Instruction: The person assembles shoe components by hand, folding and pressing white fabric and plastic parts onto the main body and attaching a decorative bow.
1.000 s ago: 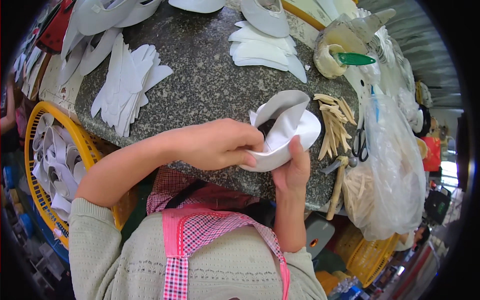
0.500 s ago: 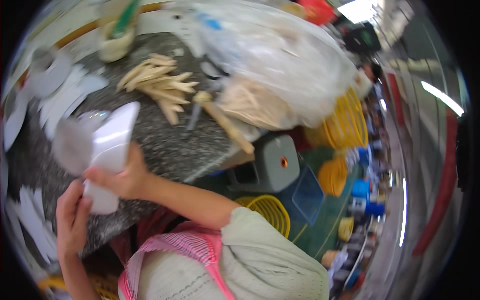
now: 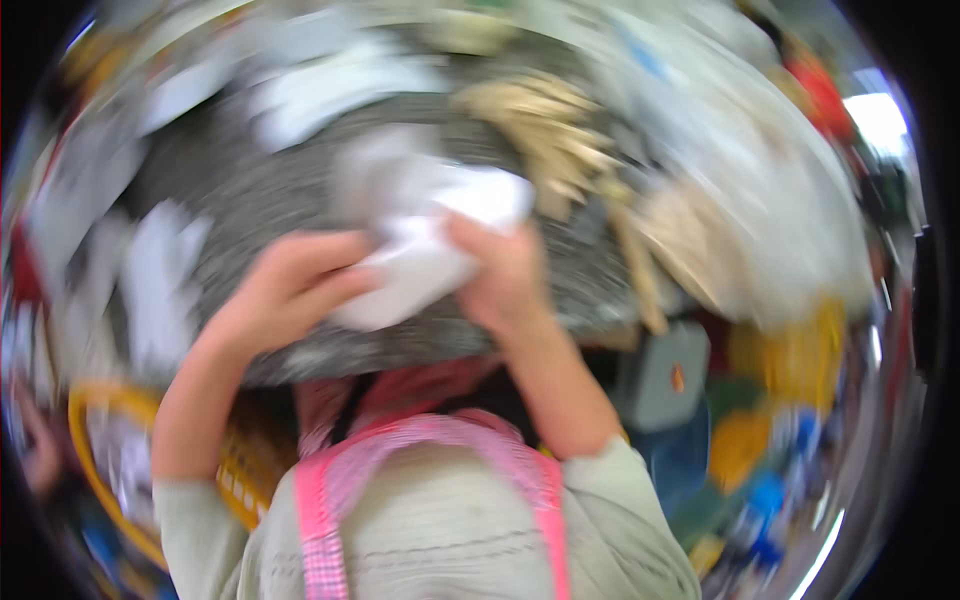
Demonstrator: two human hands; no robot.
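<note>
Both hands are on a glossy white curved piece [image 3: 405, 275], blurred by motion, over the speckled grey tabletop [image 3: 255, 215]. My left hand [image 3: 305, 285] is closed on its near left part, with thumb and fingers at the edge. Toward the right end, my right hand [image 3: 505, 270] grips it with the thumb lying on top. A greyish, smeared shape [image 3: 375, 170] shows just behind the piece; whether it is joined to it I cannot tell. The kind of the white piece is not clear.
Pale tan, stick-like pieces [image 3: 545, 125] lie heaped beyond my right hand, near a wooden-handled tool [image 3: 638, 265]. White flat pieces [image 3: 160, 285] lie at the left, more white pieces [image 3: 345, 90] at the back. A large clear plastic bag [image 3: 750, 170], grey stool [image 3: 668, 375] and yellow basket [image 3: 85, 430] surround the table.
The view has swung left, so the table and hands now sit nearer the middle. Both hands still hold the white piece, which is turned to a flatter slant.
</note>
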